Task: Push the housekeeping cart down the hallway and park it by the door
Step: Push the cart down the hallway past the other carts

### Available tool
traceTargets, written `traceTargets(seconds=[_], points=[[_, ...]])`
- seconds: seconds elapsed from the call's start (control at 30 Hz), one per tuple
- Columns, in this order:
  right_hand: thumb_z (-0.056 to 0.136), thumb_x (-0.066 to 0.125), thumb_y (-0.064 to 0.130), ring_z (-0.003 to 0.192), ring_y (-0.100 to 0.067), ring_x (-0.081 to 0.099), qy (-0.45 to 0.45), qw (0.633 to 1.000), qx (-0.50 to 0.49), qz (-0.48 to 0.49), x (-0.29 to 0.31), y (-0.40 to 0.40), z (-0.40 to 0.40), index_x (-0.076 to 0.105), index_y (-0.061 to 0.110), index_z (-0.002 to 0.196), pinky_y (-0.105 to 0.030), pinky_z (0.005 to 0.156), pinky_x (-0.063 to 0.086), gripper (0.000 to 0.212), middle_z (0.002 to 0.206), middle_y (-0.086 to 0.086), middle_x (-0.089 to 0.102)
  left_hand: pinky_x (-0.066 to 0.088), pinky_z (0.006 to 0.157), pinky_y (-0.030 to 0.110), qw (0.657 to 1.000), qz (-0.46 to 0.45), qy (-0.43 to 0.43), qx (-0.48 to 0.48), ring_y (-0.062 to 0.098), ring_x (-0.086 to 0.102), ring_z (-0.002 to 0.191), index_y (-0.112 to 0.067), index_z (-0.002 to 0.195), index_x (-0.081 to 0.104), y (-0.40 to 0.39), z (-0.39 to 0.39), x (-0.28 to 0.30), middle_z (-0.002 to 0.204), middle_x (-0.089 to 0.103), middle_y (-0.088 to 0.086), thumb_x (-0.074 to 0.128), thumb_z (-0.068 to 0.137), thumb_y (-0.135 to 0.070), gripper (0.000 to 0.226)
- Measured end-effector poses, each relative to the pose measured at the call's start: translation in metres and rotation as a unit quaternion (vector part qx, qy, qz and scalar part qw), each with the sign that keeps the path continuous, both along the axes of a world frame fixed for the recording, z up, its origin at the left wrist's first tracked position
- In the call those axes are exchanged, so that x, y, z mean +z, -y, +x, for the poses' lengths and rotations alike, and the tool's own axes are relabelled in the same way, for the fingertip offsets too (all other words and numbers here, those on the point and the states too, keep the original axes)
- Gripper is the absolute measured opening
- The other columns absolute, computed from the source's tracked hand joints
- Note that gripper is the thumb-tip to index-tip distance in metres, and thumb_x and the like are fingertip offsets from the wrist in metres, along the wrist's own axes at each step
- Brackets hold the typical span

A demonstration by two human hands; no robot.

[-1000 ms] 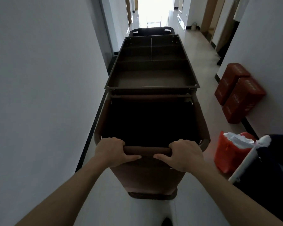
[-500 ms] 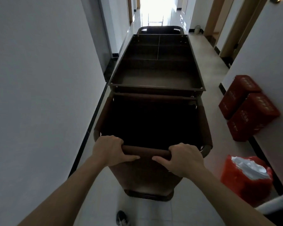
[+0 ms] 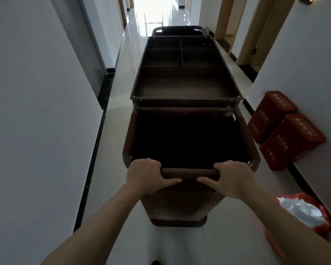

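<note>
A long brown housekeeping cart (image 3: 185, 88) stands lengthwise in the hallway in front of me, with an empty divided top tray and a dark open bag frame at the near end. My left hand (image 3: 147, 175) grips the left part of the padded brown handle bar (image 3: 188, 172), fingers curled over it. My right hand (image 3: 233, 178) grips the bar's right part the same way. Wooden doors (image 3: 264, 33) line the right wall ahead.
A white wall (image 3: 36, 111) with a dark baseboard runs close on the left. Two red boxes (image 3: 287, 129) sit against the right wall, and a red bag with white contents (image 3: 304, 211) lies on the floor near my right arm. Glossy floor stretches ahead.
The cart and I have moved forward down the hallway. The red boxes and the red bag have slid nearer and lower on the right. Both hands keep their grip on the bar.
</note>
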State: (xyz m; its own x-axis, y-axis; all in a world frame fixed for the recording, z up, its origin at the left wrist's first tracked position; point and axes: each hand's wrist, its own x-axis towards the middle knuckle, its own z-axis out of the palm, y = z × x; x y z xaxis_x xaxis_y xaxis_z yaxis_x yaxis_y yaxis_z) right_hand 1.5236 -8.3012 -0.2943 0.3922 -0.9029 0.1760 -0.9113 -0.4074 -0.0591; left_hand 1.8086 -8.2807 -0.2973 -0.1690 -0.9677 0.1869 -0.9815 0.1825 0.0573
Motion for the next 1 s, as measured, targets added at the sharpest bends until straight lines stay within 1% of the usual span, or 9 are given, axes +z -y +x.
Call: traceTargets(seconds=[0.1,0.2,0.4,0.5,0.6,0.7,0.77,0.87,1.0], points=[[0.07,0.012,0.104,0.042,0.0,0.04,-0.002,1.0,-0.013,-0.002,0.001,0.047,0.008,0.046,0.029,0.056,-0.022,0.044,0.026,0.084,0.049,0.014,0.042,0.017,0.04,0.018,1.0,-0.014,-0.011,-0.008,-0.002,0.031,0.035,-0.027,0.044,0.039,0.049,0.008,0.001,0.041,0.034,-0.017,0.027,0.064,-0.106,0.082],[0.071,0.018,0.104,0.04,0.0,0.036,0.008,0.999,-0.027,-0.017,-0.001,0.094,0.014,0.043,0.029,0.053,-0.024,0.043,0.024,0.081,0.046,0.014,0.039,0.015,0.04,0.017,0.999,-0.031,-0.015,-0.02,-0.002,0.028,0.035,-0.029,0.045,0.032,0.099,0.012,-0.001,0.041,0.029,-0.018,0.028,0.067,-0.103,0.078],[0.074,0.024,0.102,0.037,0.002,0.029,0.016,0.998,-0.041,-0.043,-0.005,0.188,0.022,0.036,0.029,0.049,-0.02,0.041,0.017,0.077,0.042,0.016,0.032,0.021,0.042,0.018,0.999,-0.021,0.004,-0.03,0.001,0.035,0.038,-0.029,0.047,0.037,0.197,0.019,-0.002,0.043,0.033,-0.018,0.025,0.069,-0.102,0.077],[0.077,0.031,0.099,0.036,0.001,0.027,0.031,0.997,-0.03,-0.066,-0.01,0.236,0.024,0.03,0.03,0.05,-0.019,0.041,0.013,0.074,0.042,0.015,0.031,0.035,0.043,0.018,0.999,-0.02,0.021,-0.029,0.001,0.04,0.039,-0.027,0.05,0.05,0.246,0.023,-0.006,0.044,0.04,-0.016,0.021,0.067,-0.104,0.083],[0.079,0.032,0.097,0.037,-0.001,0.03,0.041,0.996,-0.013,-0.072,-0.01,0.283,0.024,0.027,0.031,0.052,-0.017,0.043,0.012,0.071,0.043,0.014,0.033,0.04,0.046,0.02,0.999,-0.013,0.032,-0.02,0.001,0.043,0.04,-0.027,0.052,0.055,0.295,0.024,-0.006,0.045,0.044,-0.015,0.018,0.065,-0.105,0.087],[0.079,0.028,0.096,0.037,0.0,0.031,0.04,0.998,-0.006,-0.047,-0.006,0.33,0.024,0.03,0.031,0.052,-0.017,0.042,0.015,0.071,0.044,0.014,0.034,0.046,0.048,0.021,0.999,-0.004,0.041,-0.011,0.001,0.046,0.041,-0.027,0.055,0.059,0.341,0.023,-0.003,0.046,0.047,-0.014,0.018,0.064,-0.106,0.089],[0.08,0.027,0.096,0.038,0.002,0.029,0.039,0.999,0.001,-0.033,-0.005,0.363,0.023,0.029,0.031,0.053,-0.016,0.043,0.016,0.07,0.045,0.016,0.03,0.044,0.047,0.019,0.999,-0.003,0.045,-0.007,0.002,0.047,0.04,-0.027,0.055,0.059,0.371,0.024,-0.002,0.046,0.049,-0.014,0.02,0.063,-0.107,0.089],[0.081,0.03,0.094,0.039,0.003,0.029,0.049,0.998,0.016,-0.033,-0.01,0.411,0.021,0.029,0.032,0.055,-0.016,0.044,0.019,0.067,0.046,0.016,0.03,0.043,0.045,0.019,1.0,-0.011,0.029,0.002,0.001,0.045,0.039,-0.027,0.052,0.057,0.416,0.024,-0.003,0.045,0.047,-0.015,0.023,0.062,-0.107,0.088],[0.082,0.032,0.092,0.041,0.002,0.034,0.047,0.998,0.043,-0.014,-0.007,0.472,0.019,0.033,0.032,0.057,-0.017,0.044,0.025,0.065,0.049,0.016,0.034,0.049,0.05,0.024,1.0,0.0,0.024,0.013,0.003,0.048,0.042,-0.026,0.052,0.056,0.472,0.023,0.001,0.046,0.048,-0.014,0.019,0.061,-0.108,0.09]])
